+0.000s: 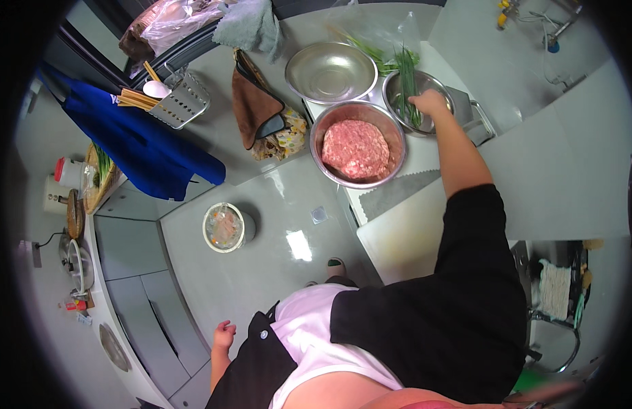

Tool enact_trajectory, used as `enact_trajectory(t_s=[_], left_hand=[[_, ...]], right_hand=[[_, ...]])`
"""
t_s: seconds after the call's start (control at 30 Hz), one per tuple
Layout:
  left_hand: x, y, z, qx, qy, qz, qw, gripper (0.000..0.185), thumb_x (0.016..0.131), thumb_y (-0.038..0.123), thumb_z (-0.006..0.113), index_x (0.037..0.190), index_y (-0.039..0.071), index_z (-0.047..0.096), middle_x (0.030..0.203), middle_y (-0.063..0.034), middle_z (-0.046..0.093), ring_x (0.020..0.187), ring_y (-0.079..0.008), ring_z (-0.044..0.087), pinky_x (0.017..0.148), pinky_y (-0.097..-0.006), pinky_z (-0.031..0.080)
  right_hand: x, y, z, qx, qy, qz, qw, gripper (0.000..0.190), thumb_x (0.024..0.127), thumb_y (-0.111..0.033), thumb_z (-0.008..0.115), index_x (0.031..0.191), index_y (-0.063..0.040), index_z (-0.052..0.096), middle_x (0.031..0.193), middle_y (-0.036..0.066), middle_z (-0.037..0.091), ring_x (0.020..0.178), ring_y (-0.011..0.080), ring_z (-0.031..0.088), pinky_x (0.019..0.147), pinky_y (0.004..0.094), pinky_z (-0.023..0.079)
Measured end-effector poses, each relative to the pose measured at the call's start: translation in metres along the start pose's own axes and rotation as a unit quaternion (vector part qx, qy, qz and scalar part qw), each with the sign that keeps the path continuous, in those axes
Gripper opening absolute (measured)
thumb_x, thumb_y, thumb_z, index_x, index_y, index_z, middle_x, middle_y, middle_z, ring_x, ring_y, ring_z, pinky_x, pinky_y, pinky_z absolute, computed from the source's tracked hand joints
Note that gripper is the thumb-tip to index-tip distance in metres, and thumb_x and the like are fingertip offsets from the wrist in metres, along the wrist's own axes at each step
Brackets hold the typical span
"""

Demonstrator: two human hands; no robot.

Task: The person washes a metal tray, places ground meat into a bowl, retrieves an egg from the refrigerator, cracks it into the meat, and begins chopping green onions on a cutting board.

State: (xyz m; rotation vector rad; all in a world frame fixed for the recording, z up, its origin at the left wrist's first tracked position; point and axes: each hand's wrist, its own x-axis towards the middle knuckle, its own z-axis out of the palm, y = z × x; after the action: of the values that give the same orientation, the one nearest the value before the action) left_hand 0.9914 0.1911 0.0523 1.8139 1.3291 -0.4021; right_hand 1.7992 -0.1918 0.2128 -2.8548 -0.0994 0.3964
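My right hand (429, 104) is closed on a bunch of long green stalks (407, 82), like scallions or chives, at a round steel basin (442, 87). The lower ends of the bunch lie inside that basin. Beside it, nearer my body, a larger steel bowl (316, 148) holds a mound of minced raw meat (355, 148). A shallow steel colander (330, 71) sits behind the meat bowl. More greens (373, 57) lie by a clear plastic bag (382, 33). My left hand (224, 335) hangs at my left side, fingers slightly curled, with nothing in it.
A white cutting board (402, 235) lies on the counter near my right arm. A bin with waste (223, 227) stands on the floor. A utensil basket (183, 102), brown cloth (253, 102) and blue apron (142, 138) hang at the left. Cabinets (132, 245) line the far left.
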Motion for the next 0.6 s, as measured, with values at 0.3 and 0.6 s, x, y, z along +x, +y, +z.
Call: enact_trajectory(t_s=[0.3,0.6], left_hand=[[-0.069,-0.072,0.011,-0.035,0.013,-0.209,0.977,0.048,0.076,0.020,0.069,0.116,-0.001,0.055,0.087,-0.0109,0.067,0.075,-0.0174,0.063,0.069,-0.0308,0.051],[-0.065,-0.080,0.022,-0.035,0.019,-0.190,0.981,0.047,0.075,0.020,0.068,0.115,-0.001,0.056,0.090,-0.0127,0.068,0.075,-0.0185,0.065,0.069,-0.0306,0.052]], right_hand=[[0.100,-0.015,0.067,-0.092,-0.088,0.066,0.990,0.055,0.064,-0.041,0.074,0.106,-0.007,0.067,0.115,0.015,0.062,0.108,0.0285,0.058,0.091,0.0339,0.045],[0.074,-0.013,0.045,0.189,-0.065,0.090,0.976,0.011,0.064,-0.012,0.063,0.072,-0.005,0.064,0.070,0.013,0.060,0.059,0.0253,0.061,0.050,0.0383,0.049]])
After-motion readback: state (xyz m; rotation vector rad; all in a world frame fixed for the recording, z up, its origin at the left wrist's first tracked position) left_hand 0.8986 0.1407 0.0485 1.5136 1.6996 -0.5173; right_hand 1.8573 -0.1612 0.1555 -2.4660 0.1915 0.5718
